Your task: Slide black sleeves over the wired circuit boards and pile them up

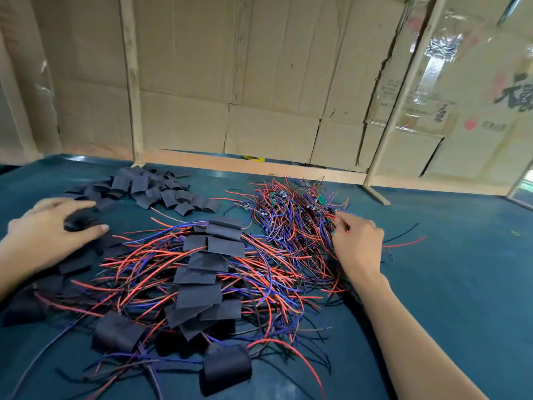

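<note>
Where the head view looks down on the bench, these lines hold:

Finished pile: sleeved circuit boards (207, 272) lie stacked in a ragged column down the middle of the teal table (450, 284), each a flat black wrap with red, blue and black leads fanning out to both sides.

Loose sleeves: a heap of empty black sleeves (155, 190) sits at the far left of the table, flat short tubes lying across one another; a few more lie scattered nearer, below the left hand.

Bare boards: a tangle of unsleeved wired boards (300, 215) sits at the far right centre, small green boards with dark components half buried in the wires.

Left hand (53, 226): palm down at the near edge of the sleeve heap, forearm entering from the left edge; fingers and thumb curl round one black sleeve (79, 220), which is blurred.

Right hand (357, 241): reaches forward into the bare-board tangle, forearm coming in from the lower right; fingertips drawn together and pinching among the wires at a small green board (333, 232); whether it grips the board or only its leads I cannot tell.

Backdrop: flattened cardboard panels (259, 82) on wooden battens stand behind the table.
</note>
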